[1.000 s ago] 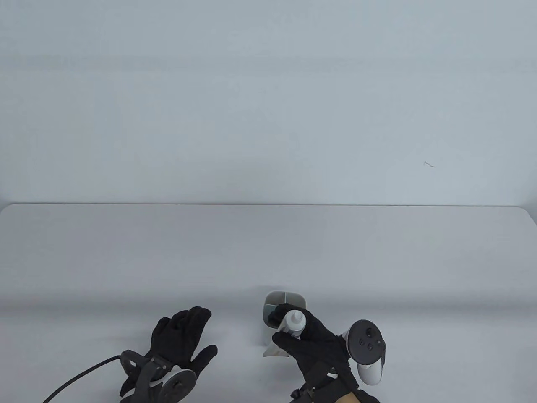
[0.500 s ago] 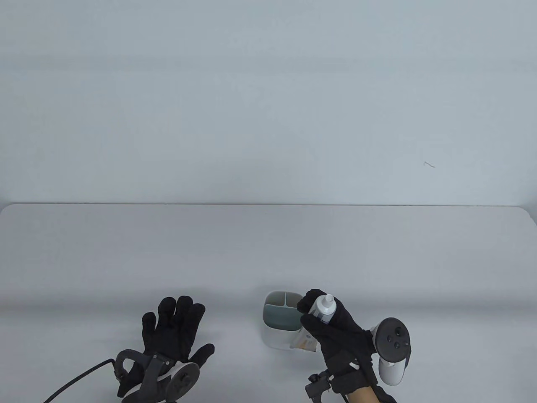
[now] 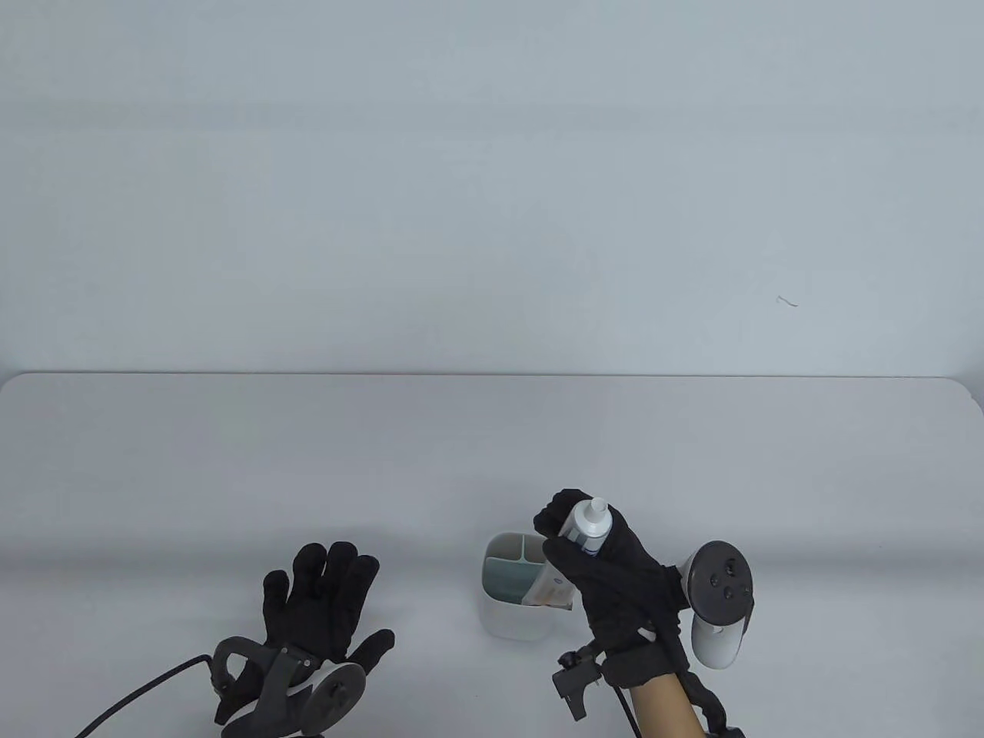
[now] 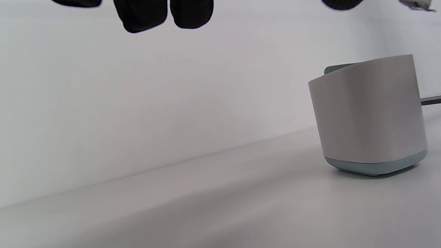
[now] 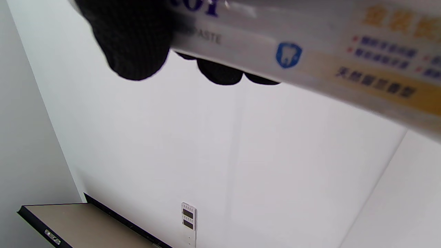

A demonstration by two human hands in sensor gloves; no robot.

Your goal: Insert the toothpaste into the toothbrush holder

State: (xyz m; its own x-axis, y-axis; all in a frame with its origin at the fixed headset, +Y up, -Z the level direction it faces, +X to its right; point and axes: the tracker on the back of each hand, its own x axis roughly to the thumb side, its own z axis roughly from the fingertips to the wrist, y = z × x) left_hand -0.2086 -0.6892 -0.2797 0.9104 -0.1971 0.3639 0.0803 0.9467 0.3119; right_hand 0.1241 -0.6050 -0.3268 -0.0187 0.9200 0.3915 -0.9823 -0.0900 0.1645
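A white toothbrush holder (image 3: 516,592) with divided compartments stands near the table's front edge; it also shows in the left wrist view (image 4: 370,113). My right hand (image 3: 596,553) grips a white toothpaste tube (image 3: 588,526) near its cap, cap up and tilted away. The tube's lower end (image 3: 550,590) is over the holder's right side, at or just inside the rim. The tube's printed body crosses the right wrist view (image 5: 310,51). My left hand (image 3: 323,596) lies open and flat on the table, left of the holder, holding nothing.
The grey table (image 3: 231,477) runs wide behind the holder to a far edge against a pale wall. A black cable (image 3: 142,692) trails from the left wrist toward the bottom left.
My right hand has lifted the toothpaste tube up and to the right, from in front of the holder to above its right side. My left hand has spread flat and stayed in place.
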